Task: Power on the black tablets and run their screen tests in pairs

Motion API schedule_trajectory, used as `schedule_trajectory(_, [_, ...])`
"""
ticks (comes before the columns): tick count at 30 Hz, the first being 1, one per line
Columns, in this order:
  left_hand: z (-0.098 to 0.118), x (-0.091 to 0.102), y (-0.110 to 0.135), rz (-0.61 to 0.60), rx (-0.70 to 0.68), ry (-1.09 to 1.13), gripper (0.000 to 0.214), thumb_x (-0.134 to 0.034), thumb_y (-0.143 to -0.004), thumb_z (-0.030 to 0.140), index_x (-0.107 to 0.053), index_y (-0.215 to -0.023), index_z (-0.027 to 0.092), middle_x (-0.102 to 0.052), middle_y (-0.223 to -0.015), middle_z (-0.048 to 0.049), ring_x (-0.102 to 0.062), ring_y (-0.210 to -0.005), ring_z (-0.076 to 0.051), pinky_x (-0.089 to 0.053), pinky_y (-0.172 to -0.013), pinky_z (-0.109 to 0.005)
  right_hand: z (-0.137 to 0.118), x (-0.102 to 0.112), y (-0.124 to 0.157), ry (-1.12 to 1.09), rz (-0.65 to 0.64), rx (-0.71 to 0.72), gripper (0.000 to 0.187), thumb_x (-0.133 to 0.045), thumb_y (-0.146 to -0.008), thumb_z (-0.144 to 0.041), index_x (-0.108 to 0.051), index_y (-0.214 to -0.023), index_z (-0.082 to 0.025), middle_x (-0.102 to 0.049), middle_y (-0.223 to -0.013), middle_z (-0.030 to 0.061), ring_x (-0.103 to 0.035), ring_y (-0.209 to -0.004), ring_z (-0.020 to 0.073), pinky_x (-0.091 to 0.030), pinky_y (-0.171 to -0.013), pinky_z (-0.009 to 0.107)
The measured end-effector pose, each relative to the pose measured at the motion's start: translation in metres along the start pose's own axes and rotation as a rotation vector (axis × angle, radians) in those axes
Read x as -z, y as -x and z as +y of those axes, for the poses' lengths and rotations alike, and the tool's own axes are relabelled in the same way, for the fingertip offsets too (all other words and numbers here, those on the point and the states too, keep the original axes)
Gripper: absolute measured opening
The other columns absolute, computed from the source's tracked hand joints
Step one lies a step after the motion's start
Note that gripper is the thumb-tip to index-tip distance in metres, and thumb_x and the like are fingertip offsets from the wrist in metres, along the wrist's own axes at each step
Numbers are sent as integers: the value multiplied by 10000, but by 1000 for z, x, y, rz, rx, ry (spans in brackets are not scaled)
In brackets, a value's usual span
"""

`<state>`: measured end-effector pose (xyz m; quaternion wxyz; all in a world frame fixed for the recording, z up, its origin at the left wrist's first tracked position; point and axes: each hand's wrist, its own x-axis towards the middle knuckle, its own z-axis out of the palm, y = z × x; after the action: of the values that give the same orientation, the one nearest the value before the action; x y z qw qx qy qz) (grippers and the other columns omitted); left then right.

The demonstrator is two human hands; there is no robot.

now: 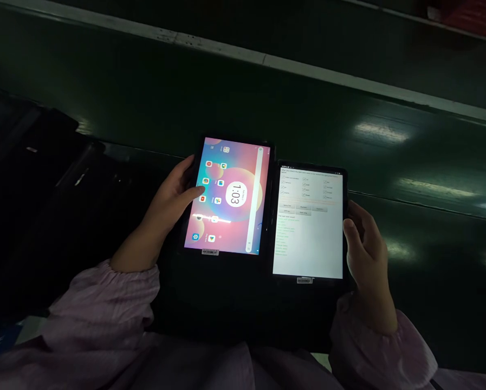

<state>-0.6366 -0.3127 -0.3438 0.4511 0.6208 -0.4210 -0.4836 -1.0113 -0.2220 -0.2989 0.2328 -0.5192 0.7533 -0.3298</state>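
Note:
Two lit tablets lie side by side before me. The left tablet (226,197) shows a pink home screen with app icons and a clock reading 1:03. My left hand (173,197) grips its left edge, thumb resting on the screen. The right tablet (308,225) shows a white page with checkboxes and green text lines. My right hand (364,244) holds its right edge, fingers curled round the frame. Both of my sleeves are pale pink.
A dark green glossy surface (267,108) runs behind the tablets, crossed by a pale strip (308,67). Dark black objects (35,162) sit at the left. A red thing (466,16) shows at the top right corner.

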Motion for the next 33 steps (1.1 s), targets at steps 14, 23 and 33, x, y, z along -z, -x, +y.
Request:
schedule_trajectory(14, [-11,7,-4,-37,-54,-24,681,-863,-759,267,-687,-1416,259,-678,-1567,-113,-537,-1541,-428,-426,-1263,-681,3,0,1,7,12,50,592,-608,-1005,-676,-687,-1425,-265,-788,-1285,128,-764,-1170,337,-666,-936,562])
schedule_trajectory(23, [-17,9,-6,-86,-73,-56,849,-955,-725,344,-621,-1501,262,-600,-1650,-143,-499,-1569,-435,-450,-1253,-656,-21,12,15,68,48,525,336,-588,-1072,-420,-874,-906,-362,-810,-1220,52,-674,-1332,388,-588,-1064,692])
schedule_trajectory(33, [-26,11,-10,-92,-144,-86,883,-947,-752,445,-584,-1525,220,-574,-1665,-172,-464,-1592,-433,-404,-1260,-691,-18,13,27,55,-185,987,297,-599,-957,-108,-822,-822,-250,-798,-1242,74,-654,-1375,334,-627,-1015,503])
